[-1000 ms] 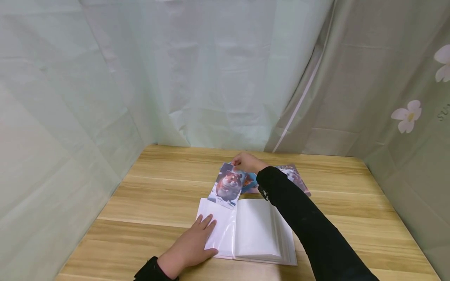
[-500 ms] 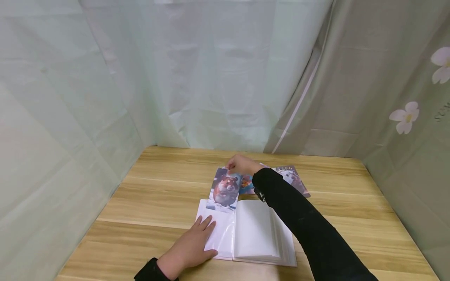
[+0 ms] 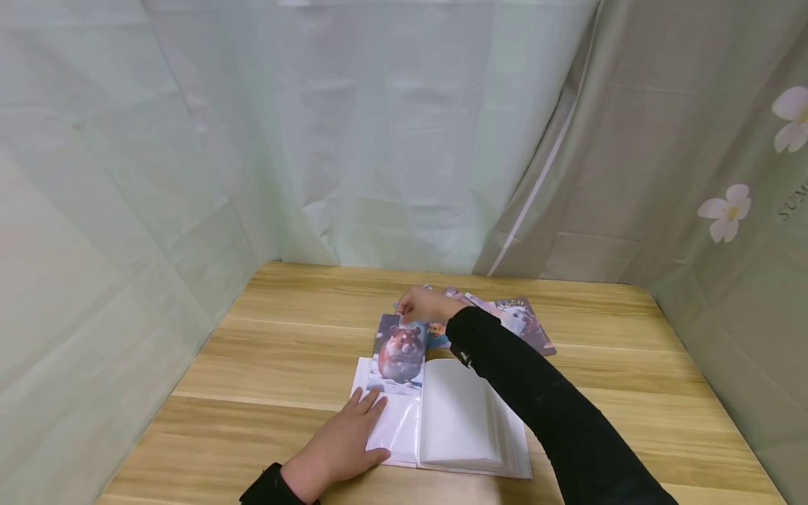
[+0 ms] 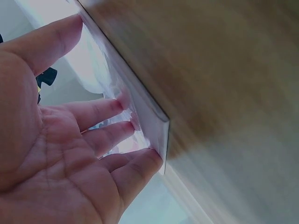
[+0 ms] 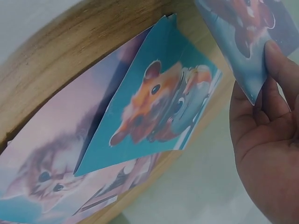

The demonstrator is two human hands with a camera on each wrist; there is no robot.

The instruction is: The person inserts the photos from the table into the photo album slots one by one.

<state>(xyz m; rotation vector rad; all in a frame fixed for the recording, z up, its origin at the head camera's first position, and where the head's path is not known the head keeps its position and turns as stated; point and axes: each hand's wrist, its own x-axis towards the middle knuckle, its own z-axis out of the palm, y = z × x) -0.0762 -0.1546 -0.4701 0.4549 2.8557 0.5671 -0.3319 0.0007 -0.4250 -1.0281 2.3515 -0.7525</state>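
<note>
An open photo album (image 3: 457,410) with white pages lies on the wooden table. My right hand (image 3: 426,305) pinches the top corner of a hamster photo card (image 3: 399,354), thumb against fingers in the right wrist view. The card's lower part overlaps the top of the album's left page; whether it is inside the clear sleeve I cannot tell. My left hand (image 3: 344,438) rests on that left page with fingers spread, the fingertips just below the card. In the left wrist view those fingertips (image 4: 126,105) touch the page's shiny plastic near the cover edge.
Several other picture cards lie behind the album, among them a blue hamster card (image 5: 154,102) and a kitten card (image 5: 56,158). A further card (image 3: 527,324) is at the right. Pale curtains (image 3: 391,140) enclose the table (image 3: 240,365).
My right hand has moved slightly left and toward me. The hamster card has straightened and slid further down over the left page. My left hand has stayed in place.
</note>
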